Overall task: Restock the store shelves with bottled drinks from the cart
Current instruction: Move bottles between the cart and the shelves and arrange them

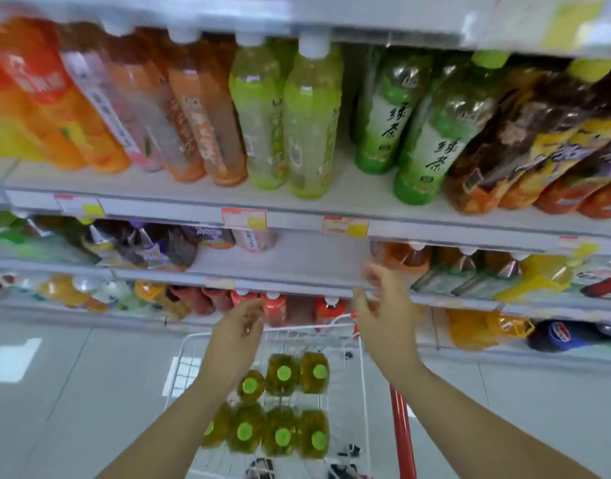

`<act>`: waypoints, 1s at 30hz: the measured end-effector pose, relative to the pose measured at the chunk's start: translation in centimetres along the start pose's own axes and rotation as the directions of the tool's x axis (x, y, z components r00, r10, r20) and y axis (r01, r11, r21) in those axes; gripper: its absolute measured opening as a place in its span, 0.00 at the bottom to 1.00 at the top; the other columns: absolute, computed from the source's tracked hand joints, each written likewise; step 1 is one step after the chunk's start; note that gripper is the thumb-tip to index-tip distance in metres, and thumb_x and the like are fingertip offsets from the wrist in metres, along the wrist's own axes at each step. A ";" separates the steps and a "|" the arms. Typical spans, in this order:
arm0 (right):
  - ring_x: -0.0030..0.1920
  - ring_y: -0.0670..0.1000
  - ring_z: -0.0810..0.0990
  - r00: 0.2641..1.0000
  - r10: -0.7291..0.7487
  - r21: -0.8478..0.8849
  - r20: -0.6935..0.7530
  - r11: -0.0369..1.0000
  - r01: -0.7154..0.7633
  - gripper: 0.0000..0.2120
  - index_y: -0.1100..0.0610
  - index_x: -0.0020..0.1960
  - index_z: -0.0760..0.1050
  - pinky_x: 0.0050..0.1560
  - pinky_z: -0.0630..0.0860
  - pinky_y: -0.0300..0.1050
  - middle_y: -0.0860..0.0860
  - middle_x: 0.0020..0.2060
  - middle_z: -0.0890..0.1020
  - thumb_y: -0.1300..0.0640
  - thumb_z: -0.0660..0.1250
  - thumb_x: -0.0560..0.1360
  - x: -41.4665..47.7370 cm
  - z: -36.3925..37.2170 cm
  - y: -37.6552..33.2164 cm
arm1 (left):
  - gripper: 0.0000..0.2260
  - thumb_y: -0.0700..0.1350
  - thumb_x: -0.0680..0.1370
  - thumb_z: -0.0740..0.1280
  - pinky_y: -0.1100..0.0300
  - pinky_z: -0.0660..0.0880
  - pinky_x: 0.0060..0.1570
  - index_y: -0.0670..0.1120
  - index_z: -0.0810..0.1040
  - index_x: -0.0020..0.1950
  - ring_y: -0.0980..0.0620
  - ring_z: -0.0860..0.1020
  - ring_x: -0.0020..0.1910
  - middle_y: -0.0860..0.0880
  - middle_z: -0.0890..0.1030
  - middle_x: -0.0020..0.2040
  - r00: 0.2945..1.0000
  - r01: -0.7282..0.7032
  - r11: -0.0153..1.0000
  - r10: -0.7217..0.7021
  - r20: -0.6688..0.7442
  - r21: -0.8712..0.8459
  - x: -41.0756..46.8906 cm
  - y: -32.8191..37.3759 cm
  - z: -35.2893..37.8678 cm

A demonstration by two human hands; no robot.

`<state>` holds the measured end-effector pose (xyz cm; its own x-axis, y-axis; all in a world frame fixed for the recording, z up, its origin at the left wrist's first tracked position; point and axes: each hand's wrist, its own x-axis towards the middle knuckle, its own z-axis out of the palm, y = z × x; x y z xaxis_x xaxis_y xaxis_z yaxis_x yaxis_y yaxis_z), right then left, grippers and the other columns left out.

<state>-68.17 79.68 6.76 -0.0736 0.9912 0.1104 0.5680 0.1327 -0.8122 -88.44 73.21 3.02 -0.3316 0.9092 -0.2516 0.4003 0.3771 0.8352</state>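
Note:
Several yellow-green bottles with green caps (pixel 282 374) stand upright in the white wire cart (pixel 190 344) below me. My left hand (pixel 237 331) hovers above the cart's far left part, fingers loosely bent, holding nothing. My right hand (pixel 385 307) is raised in front of the middle shelf edge (pixel 297 283), fingers relaxed and empty. The middle shelf has a bare gap (pixel 297 257) between dark bottles on the left and orange-topped bottles (pixel 408 261) on the right. The frame is motion-blurred.
The upper shelf (pixel 297 205) holds rows of orange, pink, light green, green tea (pixel 432 146) and brown bottles. The bottom shelf has red bottles (pixel 274 307) and a blue cola bottle (pixel 560 335). The cart's red handle (pixel 402 433) runs at right. Grey floor lies left.

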 end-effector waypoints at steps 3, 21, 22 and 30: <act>0.45 0.47 0.78 0.935 0.144 -0.089 0.324 0.989 -0.122 0.10 0.54 0.54 0.77 0.51 0.77 0.46 0.46 0.44 0.80 0.63 0.65 0.75 -5.0 5.0 3.4 | 0.11 0.37 0.77 0.63 0.57 0.73 0.50 0.46 0.78 0.58 0.46 0.80 0.47 0.44 0.82 0.49 0.980 0.188 0.976 -0.179 -0.086 0.108 -2.3 -7.9 -1.9; 0.48 0.50 0.75 0.734 0.311 -0.406 0.604 0.912 -0.053 0.16 0.53 0.61 0.73 0.51 0.61 0.27 0.54 0.62 0.66 0.59 0.68 0.74 -11.4 27.7 10.7 | 0.21 0.38 0.79 0.55 0.55 0.73 0.49 0.54 0.65 0.71 0.47 0.77 0.52 0.52 0.76 0.64 0.907 0.420 0.856 -0.400 -0.129 0.302 -6.4 -29.0 -3.4; 0.46 0.49 0.73 0.757 0.304 -0.409 0.578 0.911 -0.053 0.13 0.54 0.57 0.75 0.48 0.60 0.25 0.54 0.60 0.68 0.60 0.69 0.73 -11.1 28.1 10.8 | 0.22 0.36 0.79 0.55 0.57 0.73 0.47 0.54 0.64 0.71 0.50 0.77 0.49 0.52 0.77 0.62 0.909 0.415 0.862 -0.403 -0.101 0.291 -6.3 -29.1 -3.5; 0.46 0.44 0.72 0.826 0.215 -0.238 0.521 0.966 -0.102 0.12 0.49 0.41 0.76 0.48 0.65 0.29 0.49 0.47 0.72 0.65 0.71 0.68 -8.0 21.7 4.1 | 0.26 0.38 0.79 0.59 0.49 0.67 0.65 0.49 0.56 0.76 0.42 0.69 0.67 0.43 0.66 0.71 0.884 0.367 0.847 -0.446 0.139 0.384 -5.7 -26.0 -6.1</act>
<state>-83.00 72.37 -9.90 -0.3654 0.8488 -0.3821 0.7511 0.0264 -0.6597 -102.13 57.11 -14.27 -0.3532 0.6601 -0.6630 0.5452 0.7211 0.4275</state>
